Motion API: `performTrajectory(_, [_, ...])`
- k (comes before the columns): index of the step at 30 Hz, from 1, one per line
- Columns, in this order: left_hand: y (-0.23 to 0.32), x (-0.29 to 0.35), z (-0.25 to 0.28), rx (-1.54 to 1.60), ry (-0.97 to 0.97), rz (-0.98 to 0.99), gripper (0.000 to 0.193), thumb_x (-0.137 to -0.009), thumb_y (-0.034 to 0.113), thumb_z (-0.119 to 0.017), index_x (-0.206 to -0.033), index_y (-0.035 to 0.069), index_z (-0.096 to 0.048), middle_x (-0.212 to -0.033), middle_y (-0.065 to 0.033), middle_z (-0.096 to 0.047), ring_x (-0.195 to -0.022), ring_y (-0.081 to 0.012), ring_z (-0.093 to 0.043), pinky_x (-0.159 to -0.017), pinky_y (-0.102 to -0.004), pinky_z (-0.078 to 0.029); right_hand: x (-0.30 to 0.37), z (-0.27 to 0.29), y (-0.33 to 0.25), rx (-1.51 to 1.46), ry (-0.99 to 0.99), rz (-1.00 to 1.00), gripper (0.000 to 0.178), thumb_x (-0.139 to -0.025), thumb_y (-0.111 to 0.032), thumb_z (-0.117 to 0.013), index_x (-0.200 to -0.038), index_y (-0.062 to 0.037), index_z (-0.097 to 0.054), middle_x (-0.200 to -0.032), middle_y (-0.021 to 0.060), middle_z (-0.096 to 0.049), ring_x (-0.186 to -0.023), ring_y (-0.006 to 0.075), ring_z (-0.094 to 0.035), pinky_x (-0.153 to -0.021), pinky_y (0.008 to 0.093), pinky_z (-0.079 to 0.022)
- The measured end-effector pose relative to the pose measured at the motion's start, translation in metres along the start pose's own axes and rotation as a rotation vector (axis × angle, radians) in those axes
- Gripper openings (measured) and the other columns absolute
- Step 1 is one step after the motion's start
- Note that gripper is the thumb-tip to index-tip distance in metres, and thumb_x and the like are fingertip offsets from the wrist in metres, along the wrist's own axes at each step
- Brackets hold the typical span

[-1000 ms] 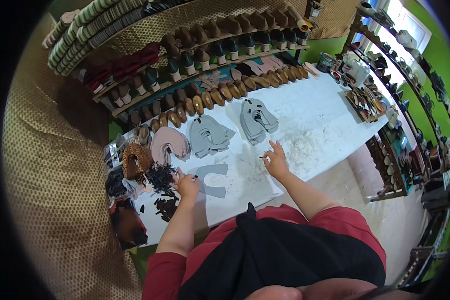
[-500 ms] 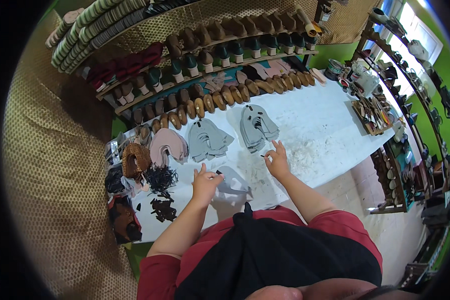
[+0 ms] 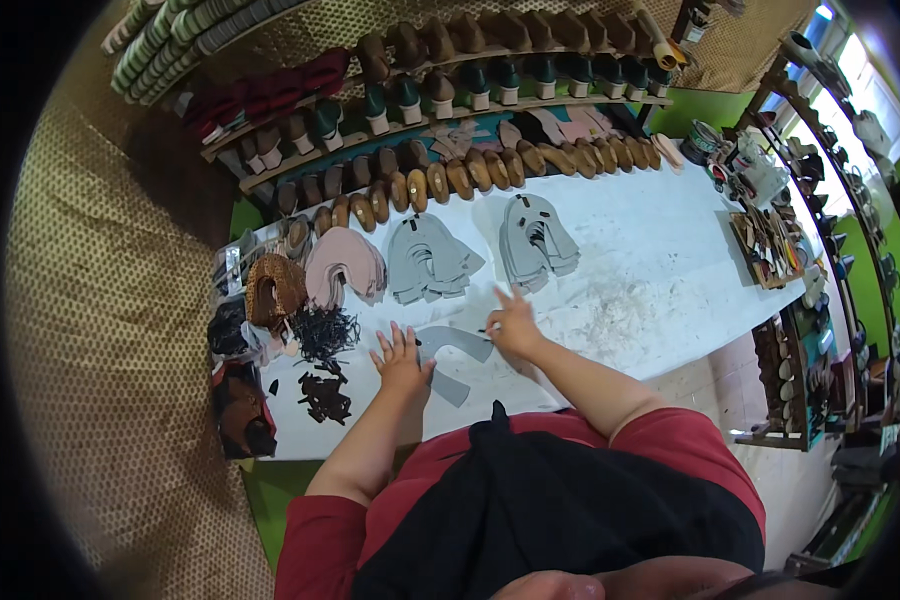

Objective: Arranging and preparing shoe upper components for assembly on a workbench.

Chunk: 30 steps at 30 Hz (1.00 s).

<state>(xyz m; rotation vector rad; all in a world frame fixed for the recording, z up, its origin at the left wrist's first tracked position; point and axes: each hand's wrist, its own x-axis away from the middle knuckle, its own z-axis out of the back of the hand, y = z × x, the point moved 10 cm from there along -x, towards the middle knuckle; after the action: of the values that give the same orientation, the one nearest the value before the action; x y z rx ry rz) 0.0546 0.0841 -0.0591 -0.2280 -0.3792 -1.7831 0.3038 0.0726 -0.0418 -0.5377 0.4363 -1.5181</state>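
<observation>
A U-shaped grey cut piece (image 3: 454,341), probably a shoe upper, lies flat on the white table in front of me. My left hand (image 3: 403,362) rests at its left side, fingers spread and holding nothing. At the piece's right end is my right hand (image 3: 515,328), with thumb and finger pinched on a small dark strip (image 3: 489,331); its other fingers are raised. Beyond my hands are two stacks of similar grey pieces, a left stack (image 3: 422,262) and a right stack (image 3: 536,244), with small black tabs on top.
To the left lie a pink stack (image 3: 342,262), a brown patterned piece (image 3: 273,290), a heap of thin black strips (image 3: 326,333) and a pile of short dark pieces (image 3: 324,395). Wooden shoe lasts (image 3: 437,182) line the back. A tool tray (image 3: 767,245) stands at the right.
My left hand went from a pinch with a dark bit near it to spread fingers. My right hand moved left and nearer, to the grey piece, which now lies flatter. The view shifted slightly.
</observation>
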Motion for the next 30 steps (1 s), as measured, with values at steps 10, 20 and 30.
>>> performTrajectory(10, [0.005, 0.007, -0.002, 0.064, -0.160, -0.005, 0.092, -0.090, 0.053, -0.058, -0.160, 0.021, -0.008, -0.166, -0.0106, 0.009, -0.150, -0.0447, 0.013, -0.113, -0.0696, 0.002, -0.050, -0.080, -0.078, 0.123, -0.293, 0.128, 0.014, -0.079, -0.023, -0.069, -0.087, -0.0150, -0.077, -0.163, 0.0100, -0.024, -0.150, 0.0474, -0.005, -0.111, 0.0738, -0.009])
performTrajectory(20, [0.002, 0.003, -0.006, 0.071, -0.222, -0.006, 0.092, -0.090, 0.054, -0.059, -0.160, 0.023, -0.008, -0.166, -0.0099, 0.010, -0.150, -0.0447, 0.013, -0.113, -0.0703, 0.001, -0.058, -0.081, -0.097, 0.329, -0.316, 0.193, 0.030, -0.079, -0.024, -0.070, -0.103, -0.0074, -0.075, -0.163, 0.0088, -0.025, -0.151, 0.0449, -0.004, -0.111, 0.0741, -0.011])
performTrajectory(30, [0.004, 0.001, -0.006, 0.070, -0.193, -0.022, 0.095, -0.089, 0.055, -0.059, -0.160, 0.019, -0.007, -0.167, -0.0108, 0.006, -0.150, -0.0453, 0.012, -0.111, -0.0722, 0.000, -0.048, -0.072, -0.096, 0.296, -0.230, 0.212, 0.024, -0.081, -0.023, -0.068, -0.102, -0.0137, -0.075, -0.159, 0.0107, -0.031, -0.151, 0.0431, -0.010, -0.109, 0.0760, -0.013])
